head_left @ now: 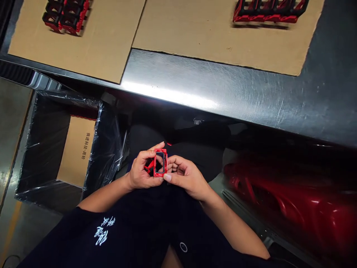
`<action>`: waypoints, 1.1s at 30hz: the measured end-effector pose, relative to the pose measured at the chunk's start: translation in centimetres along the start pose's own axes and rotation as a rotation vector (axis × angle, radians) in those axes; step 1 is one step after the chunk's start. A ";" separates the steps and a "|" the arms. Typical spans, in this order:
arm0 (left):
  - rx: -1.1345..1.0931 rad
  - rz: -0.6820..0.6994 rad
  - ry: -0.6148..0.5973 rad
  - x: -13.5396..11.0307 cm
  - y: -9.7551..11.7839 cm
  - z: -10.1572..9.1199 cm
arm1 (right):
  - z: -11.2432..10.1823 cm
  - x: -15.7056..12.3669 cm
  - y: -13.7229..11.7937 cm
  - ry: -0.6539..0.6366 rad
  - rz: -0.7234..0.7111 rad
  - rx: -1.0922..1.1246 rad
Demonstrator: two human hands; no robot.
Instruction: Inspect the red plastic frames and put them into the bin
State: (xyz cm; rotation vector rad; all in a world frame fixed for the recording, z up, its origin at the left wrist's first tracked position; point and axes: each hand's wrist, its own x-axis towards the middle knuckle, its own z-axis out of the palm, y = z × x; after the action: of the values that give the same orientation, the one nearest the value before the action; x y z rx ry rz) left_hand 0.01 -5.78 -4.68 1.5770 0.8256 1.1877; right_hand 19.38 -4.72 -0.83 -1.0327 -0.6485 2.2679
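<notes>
Film, clear and wrinkled, lines the dark bin [39, 149] on the left, and a cardboard piece [75, 149] printed with black characters sits inside it. On the right, a glossy red mass [309, 204] is too blurred to identify. The metal tabletop [223, 87], scratched and shiny along its near edge, carries two cardboard sheets, the left one [83, 59] bearing a cluster of red-and-black parts [67, 16] and the right one [212, 41] a row of similar parts [267, 16]. Grey floor [11, 123] with a yellow line [11, 227] shows at far left. In front of the dark shirt [145, 223], off the tabletop, is a small red rectangular frame [155, 163] with a black inner border. The left hand [141, 171] has its fingers clamped around the frame's left side; the right hand [192, 178] pinches its right edge, thumb at the lower corner.
</notes>
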 end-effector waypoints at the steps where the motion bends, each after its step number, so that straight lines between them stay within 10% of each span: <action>1: 0.014 0.014 0.001 0.0 -0.1 0.0 | 0.0 0.1 0.1 -0.008 0.017 0.002; 8: 0.159 0.060 -0.019 0.9 0.1 -1.2 | -0.1 0.0 -0.4 0.014 -0.012 0.051; 15: -0.055 -0.348 -0.082 2.2 1.5 -4.0 | -1.4 0.1 -2.3 -0.020 0.007 -0.433; 22: 0.367 -0.449 -0.490 4.6 4.0 -6.9 | -0.1 1.6 -3.7 -0.218 -0.174 -1.095; 27: 0.388 -0.452 -0.646 3.3 5.3 -8.9 | 1.3 3.2 -3.1 -0.362 -0.124 -1.076; 30: 0.348 -0.525 -0.448 1.6 5.9 -13.0 | 0.9 3.9 -2.2 -0.286 -0.115 -0.906; 33: 0.463 -0.810 0.189 -0.4 5.3 -19.6 | -0.7 4.3 -1.3 -0.086 -0.124 -0.769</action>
State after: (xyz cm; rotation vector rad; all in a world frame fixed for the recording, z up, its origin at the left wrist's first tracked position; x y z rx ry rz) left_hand -19.03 -2.11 1.49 1.2534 1.7500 0.5681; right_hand 17.95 -0.81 -2.71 -1.1763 -1.6481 1.9770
